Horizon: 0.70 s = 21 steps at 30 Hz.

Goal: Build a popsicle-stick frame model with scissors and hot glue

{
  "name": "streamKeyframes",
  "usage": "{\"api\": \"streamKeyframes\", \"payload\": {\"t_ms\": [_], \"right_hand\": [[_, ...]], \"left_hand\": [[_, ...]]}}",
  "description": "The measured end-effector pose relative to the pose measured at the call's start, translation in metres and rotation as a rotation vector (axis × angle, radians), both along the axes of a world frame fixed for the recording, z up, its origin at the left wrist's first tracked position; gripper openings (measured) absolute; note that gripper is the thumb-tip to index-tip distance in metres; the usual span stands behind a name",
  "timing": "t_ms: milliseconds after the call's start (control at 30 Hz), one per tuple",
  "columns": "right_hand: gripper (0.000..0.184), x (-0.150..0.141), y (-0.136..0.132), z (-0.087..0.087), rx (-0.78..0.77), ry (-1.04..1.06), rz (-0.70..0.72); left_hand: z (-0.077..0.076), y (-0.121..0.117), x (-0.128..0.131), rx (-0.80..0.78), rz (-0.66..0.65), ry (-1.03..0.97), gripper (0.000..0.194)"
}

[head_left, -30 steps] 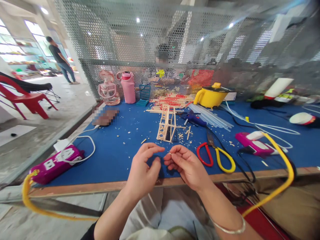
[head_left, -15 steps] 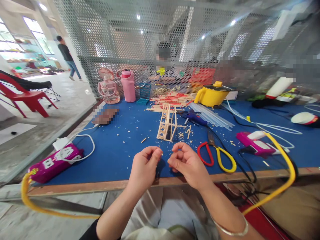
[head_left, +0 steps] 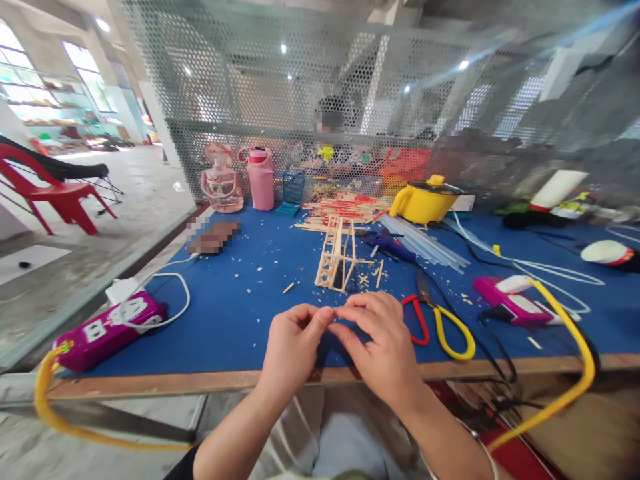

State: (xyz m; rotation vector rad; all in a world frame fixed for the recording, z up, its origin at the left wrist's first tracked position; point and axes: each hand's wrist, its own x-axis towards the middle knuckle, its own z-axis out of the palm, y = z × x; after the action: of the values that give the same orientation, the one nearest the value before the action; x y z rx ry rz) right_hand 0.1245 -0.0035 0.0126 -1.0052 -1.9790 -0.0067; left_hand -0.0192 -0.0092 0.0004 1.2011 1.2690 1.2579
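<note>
My left hand [head_left: 293,347] and my right hand [head_left: 383,347] meet fingertip to fingertip over the near edge of the blue table [head_left: 235,313]. Both hands pinch at the same spot; whatever sits between the fingers is too small to make out. Just beyond them stands a small tower built of wooden sticks [head_left: 340,257], with wood chips scattered around it. Red and yellow handled scissors [head_left: 440,320] lie right of my right hand.
A magenta power strip [head_left: 107,327] lies at the left edge and another [head_left: 510,297] at the right with a yellow cable. At the back stand a pink bottle [head_left: 263,177], a yellow pot [head_left: 423,200], a stick pile [head_left: 345,207] and clear glue sticks [head_left: 425,243]. A person sits behind the mesh.
My hands were a little apart half a second ago; they have come together so the fingertips touch. The view has shifted slightly; a person walking at the far left has left the view.
</note>
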Motion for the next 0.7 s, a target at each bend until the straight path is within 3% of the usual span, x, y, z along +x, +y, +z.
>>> {"api": "streamKeyframes", "payload": {"t_ms": [167, 300, 400, 533, 700], "right_hand": [[0.012, 0.005, 0.011, 0.023, 0.162, -0.255, 0.007], [0.013, 0.016, 0.042, 0.037, 0.236, -0.424, 0.003], [0.014, 0.019, 0.068, 0.042, 0.302, -0.454, -0.018], [0.014, 0.015, 0.09, 0.04, 0.36, -0.468, -0.007], [0.016, 0.012, 0.097, 0.038, 0.402, -0.538, 0.003]], "left_hand": [[0.003, 0.005, -0.002, -0.011, -0.059, -0.014, 0.042], [0.017, 0.031, -0.013, 0.088, -0.058, 0.085, 0.034], [0.028, 0.067, -0.023, 0.187, 0.009, 0.117, 0.073], [0.025, 0.106, -0.026, 0.221, -0.225, 0.051, 0.096], [0.012, 0.111, -0.02, 0.266, -0.357, -0.125, 0.097]]}}
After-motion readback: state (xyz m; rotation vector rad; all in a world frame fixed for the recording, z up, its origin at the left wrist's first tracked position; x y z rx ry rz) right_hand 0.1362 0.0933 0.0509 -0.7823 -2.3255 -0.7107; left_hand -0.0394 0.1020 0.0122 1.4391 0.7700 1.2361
